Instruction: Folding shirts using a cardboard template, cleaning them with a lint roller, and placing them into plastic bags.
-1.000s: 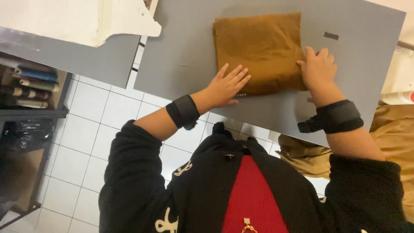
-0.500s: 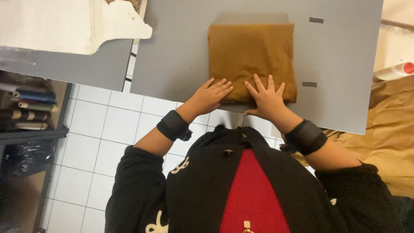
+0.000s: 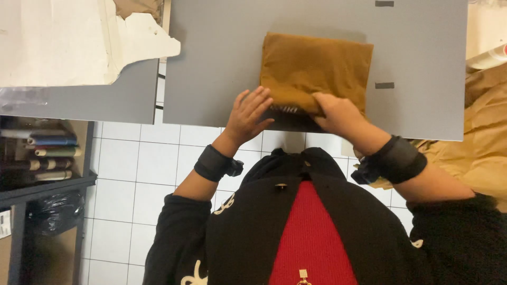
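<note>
A folded mustard-brown cloth (image 3: 316, 66) lies on a grey table (image 3: 222, 58). My right hand (image 3: 338, 113) grips its near edge and lifts it a little, so a dark strip shows underneath. My left hand (image 3: 249, 113) rests flat, fingers spread, at the cloth's near left corner, fingertips touching the edge. Both wrists wear black bands.
A second grey table (image 3: 105, 95) at the left carries torn white paper (image 3: 68, 42). More brown fabric (image 3: 486, 132) hangs at the right, under a white bottle (image 3: 488, 58). Shelves with rolled items (image 3: 42, 153) stand at lower left over a white tiled floor (image 3: 137, 179). Two grey tape marks sit on the table.
My right hand has gone from lying flat on the cloth to pinching and raising its near edge. My left hand has shifted slightly to the near left corner.
</note>
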